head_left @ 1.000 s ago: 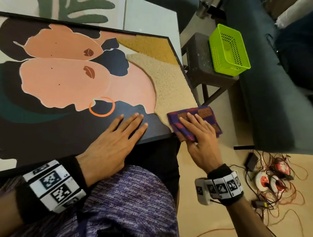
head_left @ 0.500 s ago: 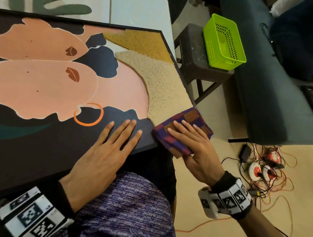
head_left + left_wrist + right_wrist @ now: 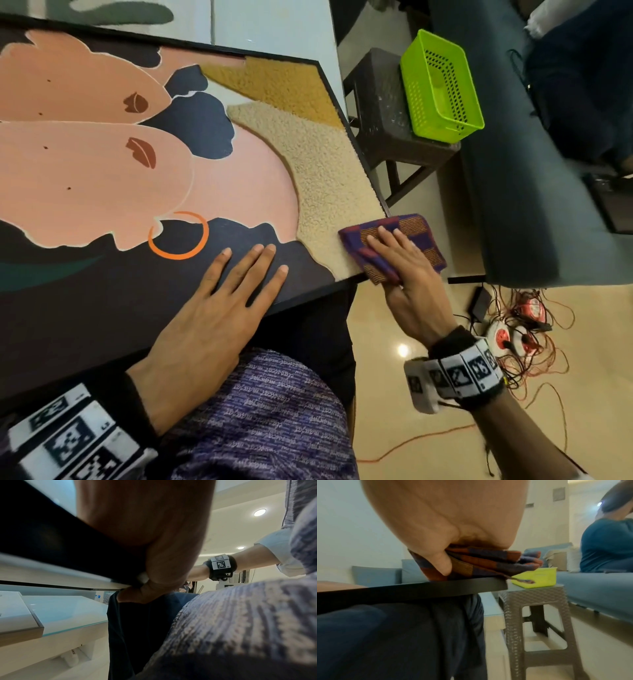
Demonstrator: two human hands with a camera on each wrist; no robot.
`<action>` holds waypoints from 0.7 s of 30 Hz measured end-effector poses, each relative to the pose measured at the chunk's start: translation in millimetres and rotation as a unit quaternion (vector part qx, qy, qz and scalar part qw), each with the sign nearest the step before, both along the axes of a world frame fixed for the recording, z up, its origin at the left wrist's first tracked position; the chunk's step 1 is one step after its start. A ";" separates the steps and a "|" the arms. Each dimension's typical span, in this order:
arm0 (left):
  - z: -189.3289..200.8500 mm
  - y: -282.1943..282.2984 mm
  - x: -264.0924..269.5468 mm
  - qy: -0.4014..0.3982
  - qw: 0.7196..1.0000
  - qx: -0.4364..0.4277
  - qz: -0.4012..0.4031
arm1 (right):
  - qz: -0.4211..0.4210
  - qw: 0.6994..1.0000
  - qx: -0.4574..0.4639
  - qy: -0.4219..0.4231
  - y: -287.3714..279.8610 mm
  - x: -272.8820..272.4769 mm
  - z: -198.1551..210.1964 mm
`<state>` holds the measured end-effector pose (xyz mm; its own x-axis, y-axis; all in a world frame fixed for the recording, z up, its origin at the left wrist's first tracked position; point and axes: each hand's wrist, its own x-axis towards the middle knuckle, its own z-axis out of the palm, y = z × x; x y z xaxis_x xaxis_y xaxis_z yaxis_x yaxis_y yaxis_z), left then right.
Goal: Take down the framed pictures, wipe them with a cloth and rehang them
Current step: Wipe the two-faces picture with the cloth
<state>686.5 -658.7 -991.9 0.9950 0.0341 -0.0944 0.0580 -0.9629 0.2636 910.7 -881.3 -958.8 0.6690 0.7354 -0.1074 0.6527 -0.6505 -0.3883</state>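
Note:
A large black-framed picture point(image 3: 144, 178) with pink, navy and textured beige shapes lies flat across my lap. My left hand point(image 3: 219, 305) rests flat on its dark lower part, fingers straight and spread. My right hand point(image 3: 404, 263) presses a folded purple and orange checked cloth point(image 3: 414, 236) onto the picture's near right corner, fingers straight on top. In the right wrist view the thumb tucks against the cloth point(image 3: 488, 563), which sits on the black frame edge point(image 3: 419, 589). The left wrist view shows my palm point(image 3: 145, 527) over the dark frame point(image 3: 51, 540).
A grey plastic stool point(image 3: 387, 116) with a lime green basket point(image 3: 442, 85) stands just past the picture's right edge. A dark blue sofa point(image 3: 520, 205) runs along the right. Power strips and tangled red wires point(image 3: 513, 325) lie on the floor. Another person sits on the sofa point(image 3: 607, 545).
My right hand has rubbed the cloth to and fro at the picture's near right corner and swung a little to the right. My left hand has stayed flat on the picture.

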 end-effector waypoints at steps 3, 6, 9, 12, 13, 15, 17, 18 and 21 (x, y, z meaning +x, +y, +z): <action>-2.7 0.4 -1.2 -0.005 1.000 -0.006 -0.004 | 0.119 0.992 -0.006 0.044 9.8 -31.5 7.5; -7.1 0.4 -3.2 -0.025 1.000 -0.008 0.001 | 0.141 0.989 -0.011 0.051 4.5 -19.2 8.5; -9.6 0.0 -3.2 -0.035 0.999 -0.008 0.007 | 0.036 0.998 -0.031 0.036 8.5 19.1 5.8; -7.6 1.5 -0.7 -0.024 1.000 -0.011 0.007 | 0.054 0.996 -0.062 0.038 28.8 17.1 6.5; -7.1 1.8 -0.4 -0.014 1.000 -0.014 0.005 | 0.095 0.992 -0.069 0.045 34.6 8.5 8.1; -7.0 1.6 0.8 -0.002 1.000 -0.019 0.003 | 0.174 0.979 -0.085 0.067 41.0 -3.9 12.7; -9.3 0.7 0.1 -0.008 1.000 -0.023 0.000 | 0.188 0.975 -0.087 0.078 42.7 2.6 15.5; -10.0 0.0 -0.4 -0.014 1.000 -0.024 0.001 | 0.169 0.980 -0.081 0.072 43.5 11.9 15.3; -11.4 -0.3 -0.4 -0.020 0.999 -0.035 0.000 | 0.066 0.994 -0.067 0.064 48.4 37.9 14.9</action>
<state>686.1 -659.0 -1003.3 0.9980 0.0280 -0.0559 0.0451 -0.9419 0.3328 948.5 -832.8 -943.8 0.5420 0.7896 -0.2877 0.6870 -0.6135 -0.3895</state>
